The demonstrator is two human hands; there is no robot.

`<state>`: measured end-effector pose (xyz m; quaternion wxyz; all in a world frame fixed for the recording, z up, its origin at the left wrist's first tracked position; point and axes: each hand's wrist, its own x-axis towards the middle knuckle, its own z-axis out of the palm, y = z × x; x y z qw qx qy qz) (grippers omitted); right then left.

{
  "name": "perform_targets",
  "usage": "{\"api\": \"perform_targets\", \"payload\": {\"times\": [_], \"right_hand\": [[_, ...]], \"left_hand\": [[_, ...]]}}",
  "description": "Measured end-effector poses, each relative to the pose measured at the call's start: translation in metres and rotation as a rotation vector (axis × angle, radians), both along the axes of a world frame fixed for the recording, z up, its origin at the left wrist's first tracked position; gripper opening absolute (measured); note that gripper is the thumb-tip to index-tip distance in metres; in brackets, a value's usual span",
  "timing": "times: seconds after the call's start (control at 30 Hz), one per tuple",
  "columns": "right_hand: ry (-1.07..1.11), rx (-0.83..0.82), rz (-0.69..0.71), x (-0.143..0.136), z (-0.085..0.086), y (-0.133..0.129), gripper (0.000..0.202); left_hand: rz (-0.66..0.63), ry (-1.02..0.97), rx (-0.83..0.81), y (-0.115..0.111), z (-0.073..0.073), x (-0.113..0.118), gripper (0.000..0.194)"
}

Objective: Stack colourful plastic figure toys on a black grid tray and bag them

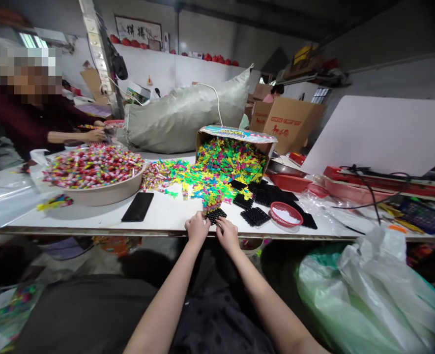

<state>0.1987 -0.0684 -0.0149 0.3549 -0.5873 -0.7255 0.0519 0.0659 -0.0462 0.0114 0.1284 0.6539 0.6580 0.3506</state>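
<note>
At the table's front edge lies a small black perforated tray [217,215], with colourful small plastic pieces [212,199] heaped at its far side. My left hand [197,228] is at the tray's left corner, fingers curled in; what they hold is too small to make out. My right hand [227,233] has its bent fingers on the tray's near right edge. Beyond, a tipped cardboard box [271,147] spills yellow, green, blue and pink pieces onto the table. More black perforated trays [255,216] lie to the right, beside a red-rimmed round basket [286,215] with something white inside.
On the left, a wide basin [102,195] holds many wrapped colourful items, with a black phone [138,206] beside it. A co-worker [29,108] handles items behind the basin. A large stuffed sack [176,120] lies at the back. A plastic bag [372,285] stands at lower right.
</note>
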Motion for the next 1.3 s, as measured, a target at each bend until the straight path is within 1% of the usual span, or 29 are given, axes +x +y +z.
{"api": "perform_targets", "payload": {"times": [0.07,0.17,0.27,0.33,0.43,0.5,0.63,0.83,1.07,1.13,1.3], "right_hand": [[0.012,0.026,-0.024,0.0,0.001,0.002,0.028],[0.067,0.104,-0.102,-0.005,0.014,0.012,0.023],[0.107,0.212,-0.145,-0.016,0.032,0.03,0.021],[0.11,0.251,-0.157,-0.025,0.043,0.042,0.02],[0.086,0.248,-0.195,-0.035,0.05,0.052,0.018],[0.067,0.237,-0.213,-0.039,0.05,0.053,0.018],[0.038,0.233,-0.205,-0.04,0.047,0.05,0.017],[-0.002,0.22,-0.146,-0.036,0.046,0.049,0.016],[-0.015,0.196,-0.114,-0.034,0.046,0.049,0.015],[-0.004,0.183,-0.117,-0.034,0.045,0.049,0.015],[0.06,0.161,-0.179,-0.036,0.044,0.05,0.016]], "left_hand": [[0.065,-0.033,-0.01,0.009,0.001,0.001,0.021],[0.129,-0.098,-0.012,0.019,0.002,0.002,0.021],[0.126,-0.127,0.01,0.023,0.002,0.002,0.019],[0.118,-0.134,0.029,0.023,0.002,0.002,0.018],[0.122,-0.142,0.035,0.022,0.001,0.003,0.016],[0.123,-0.14,0.028,0.022,0.0,0.003,0.015],[0.127,-0.138,0.021,0.022,-0.001,0.003,0.017],[0.137,-0.138,0.01,0.022,-0.001,0.003,0.019],[0.138,-0.196,-0.012,0.022,0.0,0.002,0.019],[0.125,-0.178,-0.011,0.022,0.0,0.002,0.021],[0.096,-0.052,0.027,0.02,0.0,0.001,0.019]]}}
